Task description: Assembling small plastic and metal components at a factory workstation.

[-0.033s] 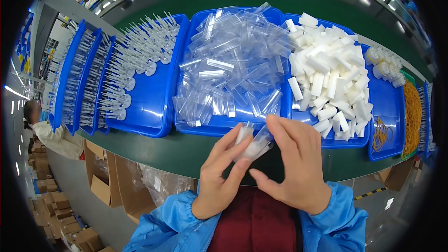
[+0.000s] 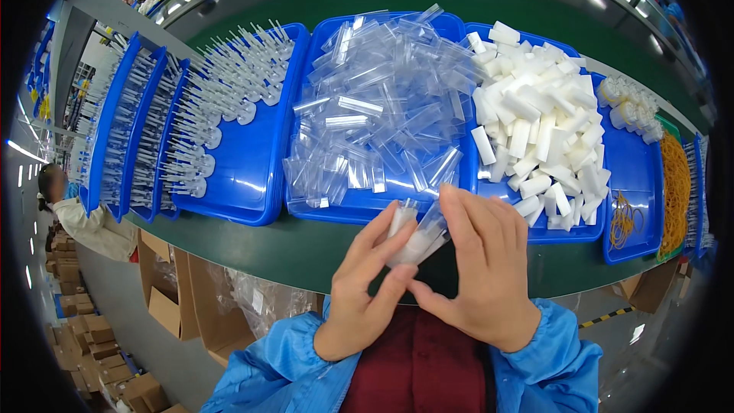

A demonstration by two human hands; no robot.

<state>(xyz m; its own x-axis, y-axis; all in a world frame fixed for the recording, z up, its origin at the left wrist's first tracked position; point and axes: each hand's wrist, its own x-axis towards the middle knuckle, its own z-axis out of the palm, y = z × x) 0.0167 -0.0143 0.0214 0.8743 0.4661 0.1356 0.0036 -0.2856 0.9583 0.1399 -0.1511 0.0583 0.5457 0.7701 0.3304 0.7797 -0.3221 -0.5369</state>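
My left hand (image 2: 365, 287) is closed round a small bundle at the table's near edge. In it are a white foam piece (image 2: 404, 218) and a clear plastic sleeve (image 2: 433, 223) with something white at its lower end. My right hand (image 2: 489, 271) curves round the bundle's right side, its fingertips at the sleeve and its thumb tip meeting my left thumb. Fingers partly hide the bundle's lower end. Just beyond my hands, a blue tray (image 2: 397, 183) holds a heap of clear sleeves (image 2: 382, 99), and white foam pieces (image 2: 539, 118) fill the tray to its right.
On the left, blue trays (image 2: 245, 160) carry rows of upright clear parts with thin stems (image 2: 229, 76). Far right are yellow rubber bands (image 2: 674, 191) and a tray (image 2: 631, 164) with a few bands and clear parts. Cardboard boxes (image 2: 218, 306) stand below the green table. Another person (image 2: 95, 222) is at far left.
My right thumb has moved left to meet my left thumb. The bundle and my right fingertips have shifted very slightly; the trays are unchanged.
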